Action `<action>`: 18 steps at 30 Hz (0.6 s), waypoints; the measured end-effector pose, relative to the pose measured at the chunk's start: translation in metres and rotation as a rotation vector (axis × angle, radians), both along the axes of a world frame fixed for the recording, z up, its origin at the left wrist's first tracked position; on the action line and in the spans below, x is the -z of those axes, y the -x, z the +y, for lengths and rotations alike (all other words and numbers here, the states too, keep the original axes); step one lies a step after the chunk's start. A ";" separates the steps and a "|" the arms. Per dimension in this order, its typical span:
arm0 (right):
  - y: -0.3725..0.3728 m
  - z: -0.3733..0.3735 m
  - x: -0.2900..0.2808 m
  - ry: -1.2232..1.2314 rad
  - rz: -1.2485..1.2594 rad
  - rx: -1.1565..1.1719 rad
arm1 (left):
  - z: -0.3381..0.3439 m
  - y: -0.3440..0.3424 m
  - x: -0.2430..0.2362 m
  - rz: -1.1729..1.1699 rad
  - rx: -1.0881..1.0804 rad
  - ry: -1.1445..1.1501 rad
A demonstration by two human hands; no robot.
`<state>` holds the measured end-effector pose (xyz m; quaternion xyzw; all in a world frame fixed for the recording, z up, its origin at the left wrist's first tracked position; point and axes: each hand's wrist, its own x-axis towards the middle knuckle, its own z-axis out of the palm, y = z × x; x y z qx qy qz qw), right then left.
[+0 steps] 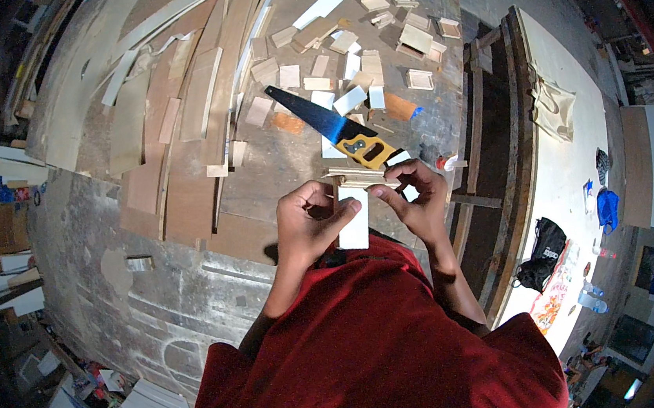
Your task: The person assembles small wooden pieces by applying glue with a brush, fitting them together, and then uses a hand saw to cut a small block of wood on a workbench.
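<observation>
My left hand [306,220] is closed on a small white-faced board [354,229], its thumb lying along the white face. Thin wooden strips [358,178] lie crosswise at the board's far end. Fingers and thumb of my right hand [423,201] pinch the right end of these strips. Whether the strips are fixed to the board I cannot tell. Just beyond my hands, a handsaw [317,118] with a yellow and black handle rests on the wooden work surface [251,195], its dark blade pointing to the far left.
Small wood blocks and box-like frames [415,40] are scattered past the saw. Long planks [203,98] lie to the left. On the right stands a pale-topped table [568,173] bearing a cloth bag [552,107] and a black pouch [545,250]. A tape roll [140,263] sits at left.
</observation>
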<state>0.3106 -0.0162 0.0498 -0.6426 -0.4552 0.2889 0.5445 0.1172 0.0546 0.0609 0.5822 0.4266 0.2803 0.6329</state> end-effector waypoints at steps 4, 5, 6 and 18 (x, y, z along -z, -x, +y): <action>-0.006 0.000 -0.001 0.014 0.014 -0.010 | 0.000 -0.009 -0.010 -0.078 -0.039 -0.038; -0.008 0.000 -0.001 0.031 0.026 -0.017 | 0.001 -0.010 -0.011 -0.073 -0.041 -0.032; -0.010 -0.001 0.000 0.047 0.038 -0.024 | 0.001 -0.010 -0.008 -0.074 -0.041 -0.033; -0.049 -0.025 0.054 -0.145 0.409 0.079 | 0.019 -0.003 0.014 -0.458 0.004 0.563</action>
